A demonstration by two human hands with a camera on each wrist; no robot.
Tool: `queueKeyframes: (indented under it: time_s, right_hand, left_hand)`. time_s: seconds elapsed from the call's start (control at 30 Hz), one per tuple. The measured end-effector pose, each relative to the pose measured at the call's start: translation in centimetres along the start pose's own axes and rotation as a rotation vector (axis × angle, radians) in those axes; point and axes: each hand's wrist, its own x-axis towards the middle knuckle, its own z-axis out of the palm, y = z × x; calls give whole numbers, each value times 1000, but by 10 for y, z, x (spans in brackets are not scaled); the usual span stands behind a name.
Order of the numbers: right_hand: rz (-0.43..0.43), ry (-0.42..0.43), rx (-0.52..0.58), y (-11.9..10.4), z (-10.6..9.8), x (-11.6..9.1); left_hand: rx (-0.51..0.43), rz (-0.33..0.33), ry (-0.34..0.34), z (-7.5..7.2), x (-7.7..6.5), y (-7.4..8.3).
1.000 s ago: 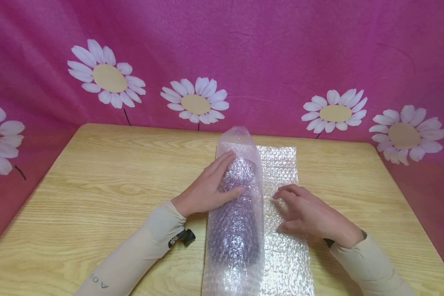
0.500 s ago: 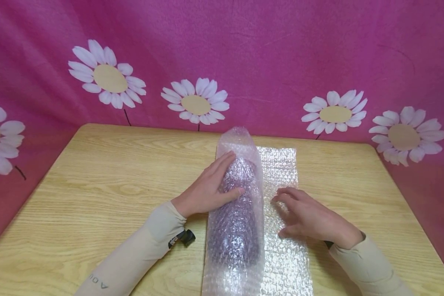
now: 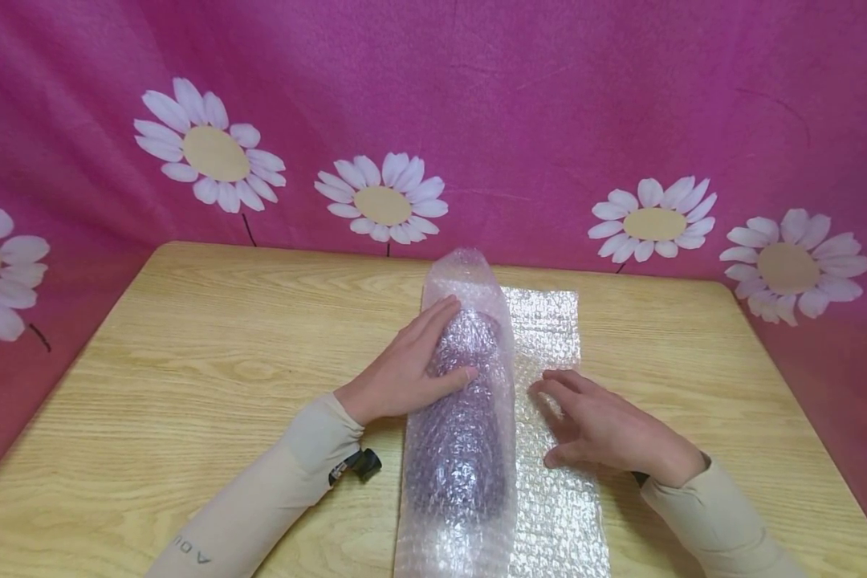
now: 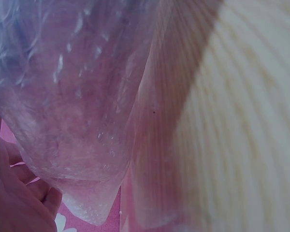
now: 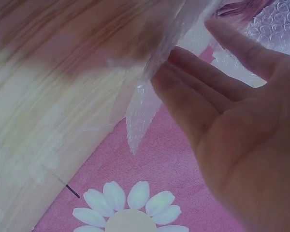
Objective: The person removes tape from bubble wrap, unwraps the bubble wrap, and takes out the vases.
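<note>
A long bundle of bubble wrap lies lengthwise on the table, with a dark purplish thing inside that the wrap blurs. My left hand rests along its left side, thumb laid over the top. From the bundle's right side extends a flat sheet of bubble wrap. Over that sheet is my right hand, fingers lightly bent and thumb apart. In the right wrist view, its fingertips are right at the sheet. The left wrist view has the bundle tapering towards its far end, beyond the left hand.
The wooden table extends to both sides of the wrap. Behind it hangs a magenta cloth printed with large white daisies. A small black camera sits at the left wrist.
My right hand has shifted slightly down over the flat sheet and settled there. The left hand and the bundle stay in place.
</note>
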Motion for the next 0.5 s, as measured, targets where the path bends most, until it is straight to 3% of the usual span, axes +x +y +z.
queueKeyframes:
  time_s: [0.27, 0.5]
  right_hand:
    - [-10, 4, 8, 1, 1, -1]
    - [61, -30, 32, 0, 1, 2]
  left_hand:
    - [-5, 1, 1, 0, 0, 1]
    - [9, -5, 3, 0, 0, 0]
